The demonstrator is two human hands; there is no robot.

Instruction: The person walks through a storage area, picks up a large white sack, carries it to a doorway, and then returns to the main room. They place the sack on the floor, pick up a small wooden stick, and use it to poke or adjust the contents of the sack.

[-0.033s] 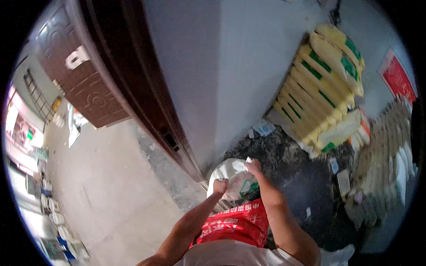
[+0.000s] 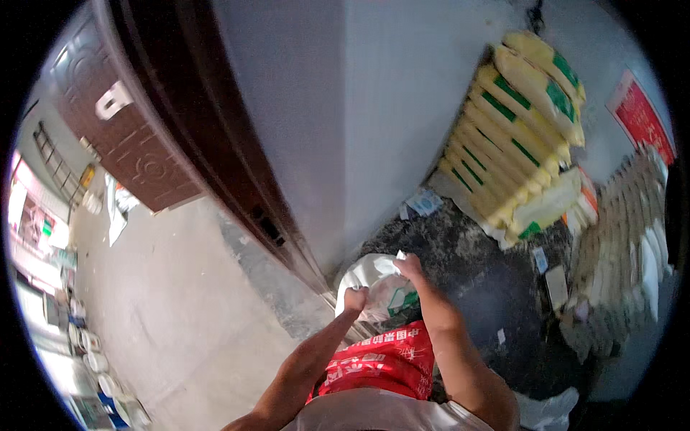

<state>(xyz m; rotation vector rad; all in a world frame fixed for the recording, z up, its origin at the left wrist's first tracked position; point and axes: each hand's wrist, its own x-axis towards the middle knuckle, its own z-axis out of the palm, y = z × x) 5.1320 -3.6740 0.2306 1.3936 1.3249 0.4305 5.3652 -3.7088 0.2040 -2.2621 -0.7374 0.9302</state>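
Note:
My left hand [image 2: 356, 298] and my right hand [image 2: 411, 268] both grip the top edge of a white sack [image 2: 374, 276] with a green mark on it. The sack stands on the floor beside the foot of a dark brown door frame [image 2: 237, 187]. Just below my hands, close to my body, is a red sack [image 2: 381, 363] with white print. My forearms come up from the lower edge on either side of the red sack.
A brown panelled door [image 2: 122, 136] stands open at the left. A pile of yellow and green sacks [image 2: 517, 136] leans on the grey wall, tan sacks [image 2: 625, 244] are stacked at right. The floor [image 2: 489, 287] is dark and dirty. Buckets [image 2: 90, 341] stand outside.
The view has shifted slightly. Both hands keep their hold on the white sack's top edge, with the left hand a little lower.

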